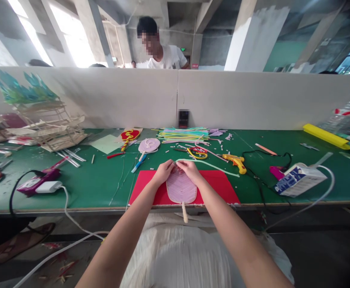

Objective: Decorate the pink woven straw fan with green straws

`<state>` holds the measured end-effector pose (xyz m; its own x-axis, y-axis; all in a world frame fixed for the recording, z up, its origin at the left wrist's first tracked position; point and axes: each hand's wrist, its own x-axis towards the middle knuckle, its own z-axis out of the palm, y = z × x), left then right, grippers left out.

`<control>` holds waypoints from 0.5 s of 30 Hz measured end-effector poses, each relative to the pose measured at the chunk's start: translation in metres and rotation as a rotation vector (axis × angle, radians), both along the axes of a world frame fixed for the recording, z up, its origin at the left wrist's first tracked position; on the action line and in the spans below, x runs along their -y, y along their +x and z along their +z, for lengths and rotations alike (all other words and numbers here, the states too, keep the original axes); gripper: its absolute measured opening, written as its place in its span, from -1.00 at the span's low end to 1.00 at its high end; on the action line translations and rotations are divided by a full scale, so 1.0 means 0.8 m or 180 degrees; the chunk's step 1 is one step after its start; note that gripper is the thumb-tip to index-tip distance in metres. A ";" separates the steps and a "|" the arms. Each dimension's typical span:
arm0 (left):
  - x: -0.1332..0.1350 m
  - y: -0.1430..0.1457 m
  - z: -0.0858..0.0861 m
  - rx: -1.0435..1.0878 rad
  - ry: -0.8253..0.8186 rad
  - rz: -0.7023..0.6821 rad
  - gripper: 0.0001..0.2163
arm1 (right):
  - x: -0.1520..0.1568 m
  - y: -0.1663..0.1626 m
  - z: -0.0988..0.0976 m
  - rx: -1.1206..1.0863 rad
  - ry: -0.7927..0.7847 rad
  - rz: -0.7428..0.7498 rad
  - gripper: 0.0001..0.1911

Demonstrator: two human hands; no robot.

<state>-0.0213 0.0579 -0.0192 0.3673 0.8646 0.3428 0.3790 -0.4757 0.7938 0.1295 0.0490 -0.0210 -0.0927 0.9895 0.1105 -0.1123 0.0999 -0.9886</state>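
A pale pink paddle-shaped fan (181, 189) with a short wooden handle lies on a red sheet (220, 185) at the near edge of the green table (97, 180). My left hand (163, 171) and my right hand (188, 168) meet at the fan's far rim, fingers curled and pinching there. A thin pale green strip (214, 166) runs from my right fingers away to the right across the table. What exactly my left fingers pinch is too small to make out.
A yellow glue gun (236, 161), scissors (196, 152), a bundle of coloured straws (183, 134), a second pink fan (148, 145) and a blue pen (139, 163) lie beyond. A carton (298, 179) sits right, a stick model (50, 128) left. A person (159, 48) stands behind the divider.
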 end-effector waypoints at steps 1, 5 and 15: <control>0.000 0.000 0.001 -0.0040 0.0013 0.0021 -0.72 | 0.001 0.000 0.002 -0.0045 -0.0040 -0.0024 -0.67; 0.002 -0.001 0.003 -0.0148 0.0021 -0.0012 -0.71 | 0.002 0.000 0.004 -0.0084 0.0049 -0.0068 -0.66; 0.005 0.001 0.004 -0.0125 0.0073 -0.0038 -0.73 | 0.010 0.004 0.009 -0.0208 0.0100 0.0056 -0.76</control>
<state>-0.0207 0.0542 -0.0157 0.3911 0.8522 0.3475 0.4038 -0.4982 0.7673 0.1326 0.0408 -0.0136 -0.1015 0.9838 0.1479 -0.1784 0.1283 -0.9756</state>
